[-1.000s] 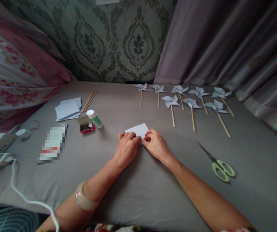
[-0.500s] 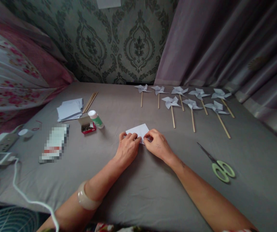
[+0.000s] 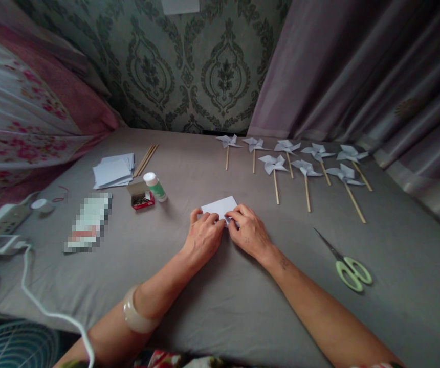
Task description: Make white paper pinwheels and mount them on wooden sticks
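Note:
A white sheet of paper point(image 3: 220, 206) lies in front of me on the grey cloth, its near edge partly hidden by my fingers. My left hand point(image 3: 204, 232) presses on its left and near side, fingers bent, thumb and fingertips on the edge. My right hand point(image 3: 249, 227) grips the near right part with fingers curled, close beside the left fingertips. The near edge looks folded or lifted between the hands, though the fingers cover most of it. To the right lie scissors point(image 3: 345, 261) with green handles, apart from both hands.
Several paper pinwheels point(image 3: 273, 164) on sticks lie at the back right. Left stand a glue stick point(image 3: 155, 187) and an open red box point(image 3: 142, 200) of small metal pieces. Behind them are stacked papers point(image 3: 112, 171) and wooden sticks point(image 3: 146, 160). A power strip point(image 3: 1, 225) with a white cable sits far left.
My right hand has flattened a little over the paper's near right edge, its fingers shifting toward the left hand. My left hand stays almost in place. The view has shifted slightly.

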A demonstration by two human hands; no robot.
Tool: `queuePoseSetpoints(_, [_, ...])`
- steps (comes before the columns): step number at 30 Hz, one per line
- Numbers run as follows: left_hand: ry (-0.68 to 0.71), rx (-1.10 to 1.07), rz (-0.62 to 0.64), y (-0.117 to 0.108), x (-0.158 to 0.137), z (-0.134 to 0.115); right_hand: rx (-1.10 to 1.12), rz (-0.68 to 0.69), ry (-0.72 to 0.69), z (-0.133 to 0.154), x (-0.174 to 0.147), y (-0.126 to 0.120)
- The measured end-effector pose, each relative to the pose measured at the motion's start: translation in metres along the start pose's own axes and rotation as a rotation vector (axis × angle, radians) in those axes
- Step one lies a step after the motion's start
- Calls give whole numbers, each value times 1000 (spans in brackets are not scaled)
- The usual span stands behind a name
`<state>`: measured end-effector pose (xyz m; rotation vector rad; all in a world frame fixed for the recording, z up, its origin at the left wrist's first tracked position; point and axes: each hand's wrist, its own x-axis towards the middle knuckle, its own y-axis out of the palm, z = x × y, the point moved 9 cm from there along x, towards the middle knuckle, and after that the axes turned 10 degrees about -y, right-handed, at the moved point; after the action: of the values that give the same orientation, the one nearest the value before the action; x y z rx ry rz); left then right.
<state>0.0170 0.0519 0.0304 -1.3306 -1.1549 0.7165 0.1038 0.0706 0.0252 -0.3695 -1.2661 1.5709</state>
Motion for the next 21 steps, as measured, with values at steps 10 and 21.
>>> queuePoseSetpoints(10, [8,9,15,-1,-3,-3,-103,57,-49,5,1,5])
queuePoseSetpoints(21, [19,18,0,-1,-3,-2,23,-105,-65,5,4,-6])
